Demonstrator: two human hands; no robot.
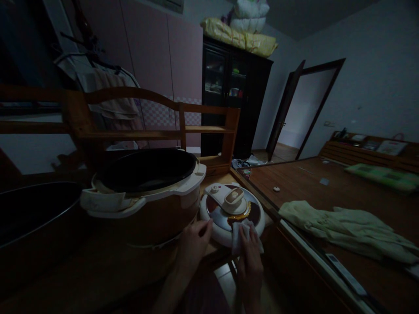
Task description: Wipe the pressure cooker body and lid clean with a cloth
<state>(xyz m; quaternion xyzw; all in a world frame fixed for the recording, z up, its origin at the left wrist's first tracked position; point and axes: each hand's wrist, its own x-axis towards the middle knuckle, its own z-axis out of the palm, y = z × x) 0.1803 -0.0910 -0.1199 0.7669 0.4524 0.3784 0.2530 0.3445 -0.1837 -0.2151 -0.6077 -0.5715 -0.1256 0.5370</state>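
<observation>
A round cooker lid (209, 235) with a white rim, a shiny dark top and a raised handle lies on the wooden surface. Brown-yellow residue (244, 214) marks its top near the handle. My right hand (250, 257) presses a folded white tissue or cloth (237, 237) onto the lid's near right rim, fingers over it. At the near left rim is my left hand (193, 244), fingers bent and drawn together; what they hold, if anything, is hidden. Left of the lid stands the electric cooker body (190, 185), uncovered, its dark inside in shadow.
A dark pot (65, 213) stands at far left. Behind the cooker rises a wooden shelf frame (209, 130). On the right, a broad wooden surface (294, 179) behind a raised edge carries a pale crumpled cloth (347, 226) and a long flat object resembling a remote (345, 272).
</observation>
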